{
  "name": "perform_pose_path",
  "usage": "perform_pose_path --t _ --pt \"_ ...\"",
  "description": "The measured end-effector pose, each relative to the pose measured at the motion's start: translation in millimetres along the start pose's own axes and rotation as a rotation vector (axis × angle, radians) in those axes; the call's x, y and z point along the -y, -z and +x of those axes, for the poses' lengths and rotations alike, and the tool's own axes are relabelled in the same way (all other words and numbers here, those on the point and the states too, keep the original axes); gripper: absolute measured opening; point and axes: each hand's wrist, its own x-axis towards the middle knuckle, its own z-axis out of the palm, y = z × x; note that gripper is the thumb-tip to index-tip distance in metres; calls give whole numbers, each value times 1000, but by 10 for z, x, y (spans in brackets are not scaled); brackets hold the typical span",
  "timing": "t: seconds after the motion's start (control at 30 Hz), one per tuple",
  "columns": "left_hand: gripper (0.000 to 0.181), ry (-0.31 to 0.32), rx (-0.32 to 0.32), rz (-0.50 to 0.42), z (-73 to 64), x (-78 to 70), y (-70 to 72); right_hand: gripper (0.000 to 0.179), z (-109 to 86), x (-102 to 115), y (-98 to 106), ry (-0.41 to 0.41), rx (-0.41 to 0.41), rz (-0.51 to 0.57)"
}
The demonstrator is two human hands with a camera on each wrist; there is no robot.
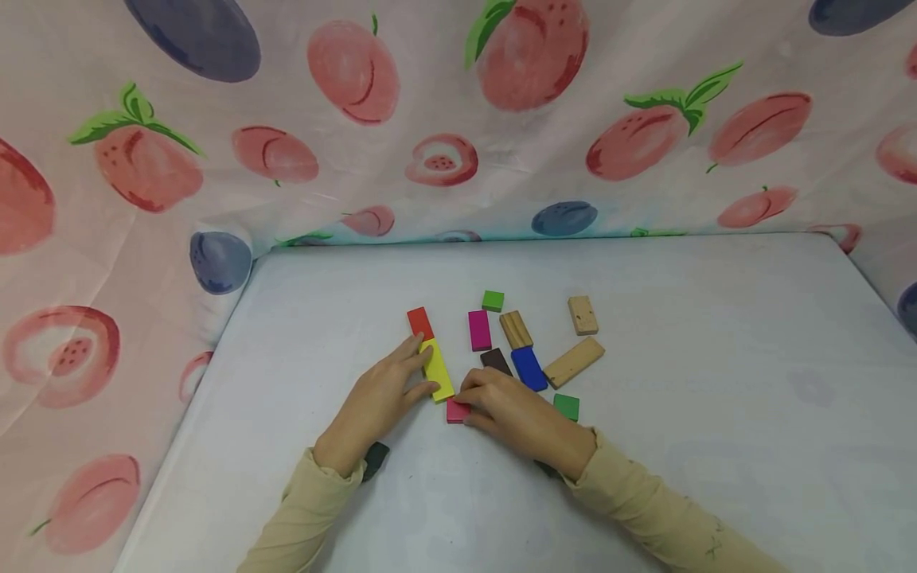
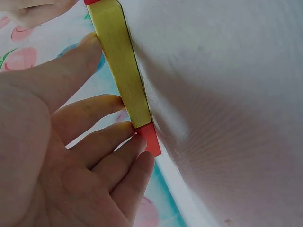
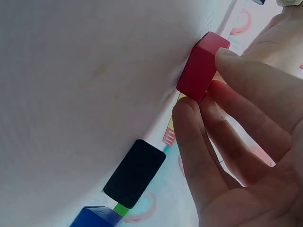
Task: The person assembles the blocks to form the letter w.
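Observation:
In the head view a red block (image 1: 419,321) and a longer yellow block (image 1: 438,372) lie end to end in a slanting line. My left hand (image 1: 376,398) is on their left, its extended fingers and thumb touching the yellow block's side; in the left wrist view some fingertips reach the red block (image 2: 150,140). A short pinkish-red block (image 1: 456,412) stands at the yellow block's near end. My right hand (image 1: 516,410) pinches it between thumb and fingertips, as the right wrist view shows of the same block (image 3: 201,68).
Just beyond my right hand lie a dark brown block (image 1: 496,361), a blue block (image 1: 529,368), a magenta block (image 1: 480,330), a ridged wooden block (image 1: 516,329), plain wooden blocks (image 1: 575,362) and green blocks (image 1: 567,407). A fruit-patterned cloth (image 1: 501,175) hangs behind the white table (image 1: 716,398).

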Motion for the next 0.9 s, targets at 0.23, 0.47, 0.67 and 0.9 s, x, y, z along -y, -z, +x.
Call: perform_pose_path --t 0.23,0.47,0.67,0.9 --pt "60 7 3 -8 1 -9 4 31 9 3 -2 -3 9 -15" --pt "60 18 8 -4 -3 -18 13 31 4 4 16 7 -1 -18" --pt "61 31 17 -7 -4 -25 20 33 -12 -18 91 47 -50 -43" --pt "62 35 24 -17 3 -17 14 38 -40 -62 221 55 -65 -78"
